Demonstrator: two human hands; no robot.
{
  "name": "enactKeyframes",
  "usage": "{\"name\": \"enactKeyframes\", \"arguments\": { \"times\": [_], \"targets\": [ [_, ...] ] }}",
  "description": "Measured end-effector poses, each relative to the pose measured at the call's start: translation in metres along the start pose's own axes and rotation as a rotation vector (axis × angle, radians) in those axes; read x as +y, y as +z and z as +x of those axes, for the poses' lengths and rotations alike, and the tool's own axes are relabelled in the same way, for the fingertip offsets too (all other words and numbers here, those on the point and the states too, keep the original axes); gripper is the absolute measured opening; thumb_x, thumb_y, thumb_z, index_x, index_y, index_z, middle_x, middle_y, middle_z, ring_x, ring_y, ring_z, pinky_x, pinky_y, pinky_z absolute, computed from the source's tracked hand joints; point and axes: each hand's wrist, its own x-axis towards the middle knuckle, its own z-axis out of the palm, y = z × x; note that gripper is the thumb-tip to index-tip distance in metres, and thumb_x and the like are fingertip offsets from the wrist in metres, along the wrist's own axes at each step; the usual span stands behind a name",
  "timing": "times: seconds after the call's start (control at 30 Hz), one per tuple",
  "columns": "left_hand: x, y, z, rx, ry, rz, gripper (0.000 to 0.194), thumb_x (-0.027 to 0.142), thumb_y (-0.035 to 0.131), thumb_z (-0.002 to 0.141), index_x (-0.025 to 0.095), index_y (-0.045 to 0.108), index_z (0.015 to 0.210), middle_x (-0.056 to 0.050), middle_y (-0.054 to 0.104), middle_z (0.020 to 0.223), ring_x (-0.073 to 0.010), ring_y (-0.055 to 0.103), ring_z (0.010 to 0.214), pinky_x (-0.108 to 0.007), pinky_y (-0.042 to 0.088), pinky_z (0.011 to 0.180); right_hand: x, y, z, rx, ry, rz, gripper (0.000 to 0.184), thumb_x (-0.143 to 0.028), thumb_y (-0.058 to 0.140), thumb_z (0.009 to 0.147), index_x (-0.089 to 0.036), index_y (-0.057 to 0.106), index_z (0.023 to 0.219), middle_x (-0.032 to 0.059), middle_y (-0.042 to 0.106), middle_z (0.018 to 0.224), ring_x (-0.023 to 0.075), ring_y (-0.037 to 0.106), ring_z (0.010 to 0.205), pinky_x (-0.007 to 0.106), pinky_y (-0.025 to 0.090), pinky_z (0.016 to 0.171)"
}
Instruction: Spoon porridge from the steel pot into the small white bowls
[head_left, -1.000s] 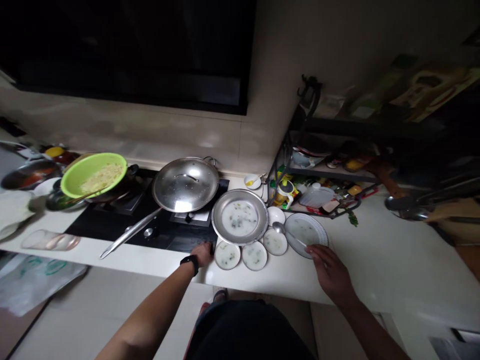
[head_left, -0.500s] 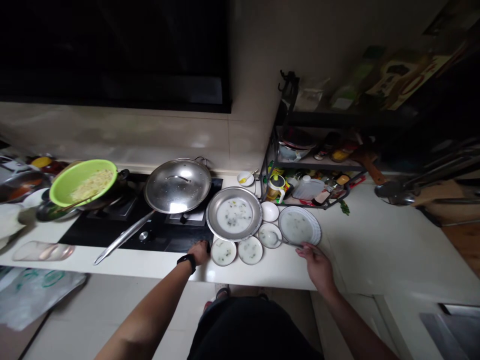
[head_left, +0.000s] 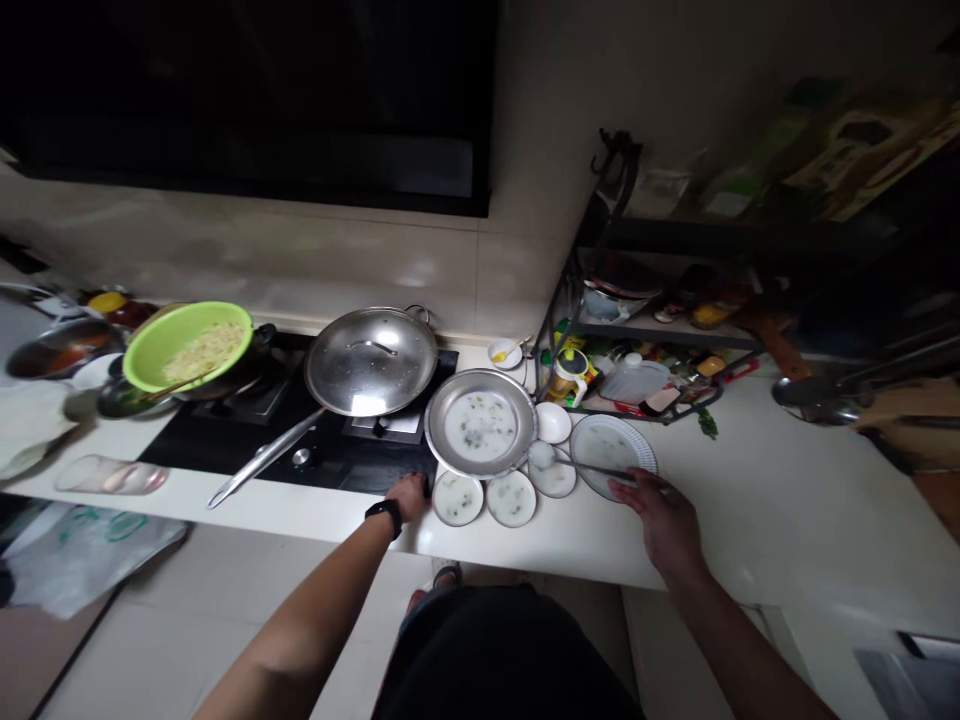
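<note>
My right hand (head_left: 664, 515) grips the handle of a ladle (head_left: 541, 456). Pale liquid fills the ladle's bowl, which is over the left side of a small bowl (head_left: 556, 480), close to the rim of a round metal pan (head_left: 433, 442). Whitish liquid with dark green bits lies in the pan, in a fluted plate (head_left: 649, 447) under the ladle handle, and in two more small bowls, the left one (head_left: 457, 498) and the middle one (head_left: 511, 499). My left hand (head_left: 409, 496) rests with curled fingers at the stove's front right corner; what the fingers touch is hidden.
A lidded wok (head_left: 371, 362) sits on the black stove (head_left: 255, 455), its long handle reaching past the front edge. Left are a green basin (head_left: 150, 350) and a lying glass (head_left: 111, 475). A seasoning rack (head_left: 570, 300) stands behind the plate, beside a white bowl (head_left: 553, 423).
The ladle has moved left out of the small bowl toward the pan rim and now holds liquid. My right hand has turned slightly. The view has shifted a little.
</note>
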Motion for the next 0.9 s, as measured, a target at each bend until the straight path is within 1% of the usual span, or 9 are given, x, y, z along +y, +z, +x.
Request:
{"name": "enactKeyframes", "arguments": {
  "times": [0.17,0.27,0.33,0.4,0.47,0.53,0.63,0.73,0.9],
  "targets": [
    [-0.001,0.003,0.0,0.004,-0.013,-0.02,0.042,0.044,0.065,0.081,0.014,0.068,0.111,-0.02,0.07,0.12,-0.0326,0.068,0.112,-0.037,0.051,0.094,0.003,0.056,0.019,-0.098,0.007,-0.032,0.045,-0.051,0.086,0.068,-0.015,0.071,0.089,0.0072,0.077,0.073,0.0269,0.078,0.071,0.042,0.065,0.076],
    [-0.002,0.004,0.001,0.006,-0.015,-0.038,0.043,0.045,0.065,0.081,0.014,0.067,0.11,-0.02,0.069,0.121,-0.0324,0.067,0.112,-0.037,0.051,0.094,0.015,0.09,0.026,-0.2,-0.054,-0.151,0.042,-0.054,0.075,0.079,-0.015,0.07,0.093,0.0077,0.075,0.07,0.0266,0.077,0.069,0.044,0.064,0.075],
    [-0.003,0.005,0.001,0.005,-0.012,-0.04,0.042,0.044,0.066,0.081,0.014,0.067,0.11,-0.02,0.069,0.12,-0.0323,0.067,0.112,-0.037,0.051,0.095,0.021,0.106,0.024,-0.32,-0.248,-0.319,0.037,-0.051,0.062,0.09,-0.016,0.071,0.096,0.0095,0.076,0.077,0.0261,0.076,0.074,0.044,0.063,0.077],
    [-0.003,0.004,0.001,0.002,-0.009,-0.037,0.041,0.042,0.067,0.081,0.014,0.067,0.11,-0.02,0.069,0.12,-0.0323,0.066,0.114,-0.037,0.05,0.096,0.023,0.115,0.016,-0.504,-0.58,-0.545,0.03,-0.04,0.052,0.097,-0.018,0.073,0.101,0.0121,0.076,0.095,0.0262,0.075,0.089,0.043,0.061,0.085],
    [-0.003,0.004,0.001,-0.004,-0.008,-0.04,0.04,0.041,0.067,0.08,0.014,0.067,0.11,-0.019,0.069,0.121,-0.0322,0.066,0.115,-0.037,0.049,0.097,0.022,0.117,0.005,-0.72,-0.916,-0.79,0.028,-0.026,0.05,0.097,-0.02,0.073,0.11,0.0132,0.073,0.112,0.0264,0.071,0.103,0.041,0.058,0.094],
    [-0.004,0.003,0.001,-0.006,-0.005,-0.046,0.039,0.04,0.068,0.08,0.014,0.067,0.109,-0.019,0.069,0.122,-0.032,0.066,0.115,-0.037,0.049,0.097,0.02,0.115,-0.005,-0.88,-1.123,-1.0,0.035,-0.015,0.05,0.093,-0.021,0.071,0.121,0.0133,0.071,0.119,0.0269,0.068,0.108,0.04,0.056,0.096],
    [-0.004,0.002,0.001,-0.008,-0.004,-0.06,0.038,0.04,0.068,0.08,0.015,0.067,0.108,-0.019,0.07,0.12,-0.0316,0.066,0.114,-0.036,0.049,0.095,0.018,0.104,-0.011,-0.949,-1.202,-1.132,0.042,-0.008,0.049,0.091,-0.021,0.069,0.126,0.0123,0.07,0.117,0.026,0.068,0.104,0.039,0.058,0.093],
    [-0.003,0.0,0.0,-0.017,-0.018,-0.061,0.038,0.043,0.068,0.08,0.016,0.068,0.107,-0.018,0.071,0.118,-0.0313,0.068,0.11,-0.036,0.05,0.092,0.014,0.078,-0.011,-0.837,-1.164,-1.073,0.042,-0.01,0.045,0.094,-0.024,0.069,0.125,0.0107,0.071,0.119,0.0243,0.07,0.104,0.038,0.059,0.093],
    [-0.002,-0.005,-0.003,-0.026,0.002,-0.034,0.034,0.038,0.065,0.082,0.016,0.068,0.106,-0.018,0.072,0.115,-0.0303,0.07,0.106,-0.035,0.051,0.089,0.001,0.009,-0.02,-0.516,-1.076,-0.905,0.032,-0.021,0.049,0.099,-0.026,0.072,0.121,0.0093,0.073,0.115,0.0248,0.071,0.102,0.04,0.06,0.093]
  ]
}}
